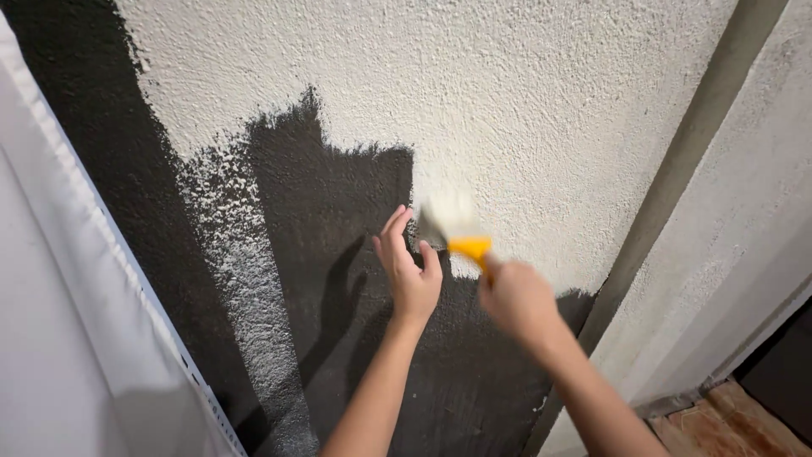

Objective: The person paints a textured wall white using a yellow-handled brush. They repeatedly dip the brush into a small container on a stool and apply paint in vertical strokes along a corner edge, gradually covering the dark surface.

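My right hand point(518, 298) grips a paintbrush point(461, 237) with a yellow handle. Its white-loaded bristles press on the rough textured wall point(524, 101), at the border between white paint and the dark unpainted patch point(338, 279). The brush and hand are blurred by motion. My left hand point(408, 269) is raised beside the brush with its fingers apart, resting on or just off the dark patch, and holds nothing.
A white sheet or panel with a perforated edge strip point(93, 279) covers the left side. A grey vertical strip point(677, 169) runs down the wall on the right, with another white textured surface beyond it. Reddish floor point(727, 423) shows at the bottom right.
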